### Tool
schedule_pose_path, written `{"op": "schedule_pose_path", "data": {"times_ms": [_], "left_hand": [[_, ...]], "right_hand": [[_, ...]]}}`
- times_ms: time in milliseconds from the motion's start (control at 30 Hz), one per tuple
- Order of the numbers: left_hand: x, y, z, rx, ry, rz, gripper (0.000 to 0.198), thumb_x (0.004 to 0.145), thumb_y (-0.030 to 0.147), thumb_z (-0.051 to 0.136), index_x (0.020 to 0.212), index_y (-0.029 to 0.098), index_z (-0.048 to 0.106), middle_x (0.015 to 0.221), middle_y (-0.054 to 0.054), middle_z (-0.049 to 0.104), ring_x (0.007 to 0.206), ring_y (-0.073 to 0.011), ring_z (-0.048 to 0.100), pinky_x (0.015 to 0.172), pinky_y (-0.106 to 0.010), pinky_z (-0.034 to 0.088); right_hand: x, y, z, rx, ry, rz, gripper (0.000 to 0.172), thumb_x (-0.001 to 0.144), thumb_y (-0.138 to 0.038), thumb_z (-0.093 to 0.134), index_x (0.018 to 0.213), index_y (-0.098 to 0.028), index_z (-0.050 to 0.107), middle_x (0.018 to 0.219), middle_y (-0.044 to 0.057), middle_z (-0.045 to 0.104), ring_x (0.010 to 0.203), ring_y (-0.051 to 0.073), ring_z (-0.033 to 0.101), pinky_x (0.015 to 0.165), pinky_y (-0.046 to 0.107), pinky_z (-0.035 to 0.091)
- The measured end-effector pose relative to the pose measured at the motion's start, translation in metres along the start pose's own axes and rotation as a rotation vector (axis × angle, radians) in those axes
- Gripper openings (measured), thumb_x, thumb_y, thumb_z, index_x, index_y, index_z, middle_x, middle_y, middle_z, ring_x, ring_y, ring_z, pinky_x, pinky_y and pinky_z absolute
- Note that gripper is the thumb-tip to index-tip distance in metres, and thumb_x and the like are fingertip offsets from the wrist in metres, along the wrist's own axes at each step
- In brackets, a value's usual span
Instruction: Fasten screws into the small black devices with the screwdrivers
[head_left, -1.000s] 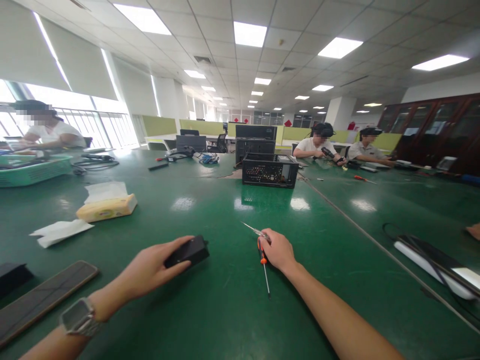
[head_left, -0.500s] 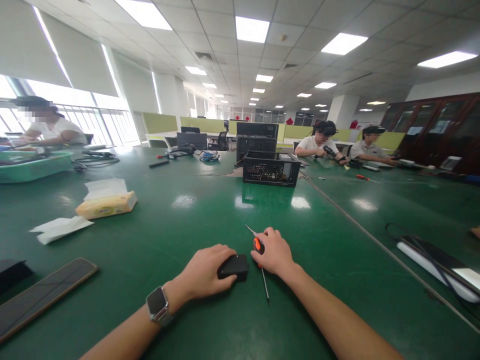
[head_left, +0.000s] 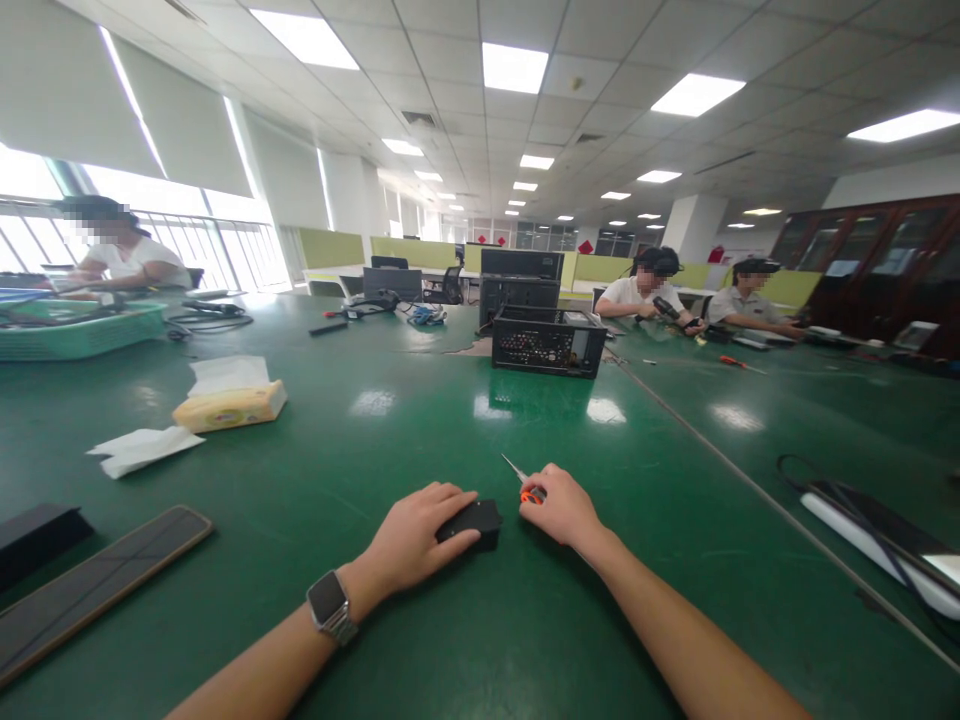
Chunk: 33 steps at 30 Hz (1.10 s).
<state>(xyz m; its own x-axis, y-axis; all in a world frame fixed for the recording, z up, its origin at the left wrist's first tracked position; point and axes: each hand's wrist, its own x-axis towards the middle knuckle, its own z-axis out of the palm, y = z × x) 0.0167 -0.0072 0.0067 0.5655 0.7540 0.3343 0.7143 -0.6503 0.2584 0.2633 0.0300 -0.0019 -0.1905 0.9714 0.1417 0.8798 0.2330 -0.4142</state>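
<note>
My left hand (head_left: 416, 532), below a wrist with a smartwatch (head_left: 329, 604), is closed around a small black box (head_left: 480, 524) lying on the green table (head_left: 420, 650). To the right of the box, my right hand (head_left: 562, 507) grips a screwdriver by its orange and black handle (head_left: 533, 495). Its thin metal shaft (head_left: 513, 466) points away and to the left. The fingers cover part of the handle.
A tissue pack (head_left: 231, 405) and a loose tissue (head_left: 146, 450) lie left, above a long dark flat panel (head_left: 112, 585). An open computer case (head_left: 549, 342) stands ahead. A green basket (head_left: 90, 335) sits far left, a white device (head_left: 874, 550) right. Co-workers sit beyond.
The screwdriver has turned in my right hand; the metal shaft that stuck out toward me no longer shows. My left hand stays on the black box. The view has shifted slightly left.
</note>
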Motion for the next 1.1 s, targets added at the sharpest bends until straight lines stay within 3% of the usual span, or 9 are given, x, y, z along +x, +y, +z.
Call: {"op": "schedule_pose_path", "data": {"times_ms": [333, 567, 700, 900, 1100], "left_hand": [[-0.003, -0.006, -0.007, -0.113, 0.011, 0.045, 0.038, 0.090, 0.038, 0.051, 0.125, 0.023, 0.058, 0.116, -0.007, 0.062, 0.101, -0.0188, 0.061, 0.091, -0.031, 0.051], [-0.003, -0.002, -0.008, -0.034, 0.010, 0.103, 0.037, 0.092, 0.036, 0.048, 0.126, 0.024, 0.057, 0.115, -0.008, 0.062, 0.099, -0.0189, 0.059, 0.089, -0.030, 0.051], [-0.002, 0.005, -0.010, 0.028, -0.047, 0.108, 0.042, 0.094, 0.031, 0.043, 0.135, 0.029, 0.048, 0.115, -0.006, 0.060, 0.098, -0.0187, 0.058, 0.087, -0.031, 0.051], [-0.002, 0.003, -0.006, -0.008, -0.017, 0.108, 0.040, 0.092, 0.031, 0.045, 0.131, 0.025, 0.053, 0.115, -0.007, 0.060, 0.098, -0.0189, 0.058, 0.088, -0.031, 0.051], [0.006, 0.004, 0.003, -0.080, 0.030, 0.153, 0.037, 0.091, 0.029, 0.047, 0.125, 0.020, 0.057, 0.117, -0.009, 0.062, 0.102, -0.0198, 0.058, 0.092, -0.035, 0.050]], "right_hand": [[-0.005, -0.002, -0.006, 0.041, 0.069, -0.028, 0.016, 0.069, -0.029, 0.061, 0.075, -0.023, 0.073, 0.075, 0.002, 0.066, 0.068, 0.016, 0.056, 0.058, 0.025, 0.034], [-0.004, 0.000, -0.013, 0.637, 0.069, -0.081, 0.026, 0.075, -0.030, 0.057, 0.089, -0.015, 0.073, 0.069, 0.002, 0.066, 0.061, 0.014, 0.057, 0.058, 0.025, 0.043], [-0.002, -0.003, -0.014, 0.996, 0.021, -0.005, 0.024, 0.077, -0.037, 0.058, 0.088, -0.016, 0.066, 0.064, -0.002, 0.061, 0.047, 0.009, 0.048, 0.043, 0.021, 0.035], [-0.002, -0.003, -0.012, 1.272, -0.030, 0.128, 0.035, 0.074, -0.048, 0.062, 0.092, -0.019, 0.054, 0.070, -0.001, 0.066, 0.036, 0.006, 0.045, 0.030, 0.016, 0.025], [0.014, -0.007, -0.037, 1.460, 0.197, 0.113, 0.039, 0.074, -0.047, 0.064, 0.098, -0.018, 0.058, 0.073, -0.001, 0.065, 0.037, 0.005, 0.044, 0.030, 0.017, 0.031]]}}
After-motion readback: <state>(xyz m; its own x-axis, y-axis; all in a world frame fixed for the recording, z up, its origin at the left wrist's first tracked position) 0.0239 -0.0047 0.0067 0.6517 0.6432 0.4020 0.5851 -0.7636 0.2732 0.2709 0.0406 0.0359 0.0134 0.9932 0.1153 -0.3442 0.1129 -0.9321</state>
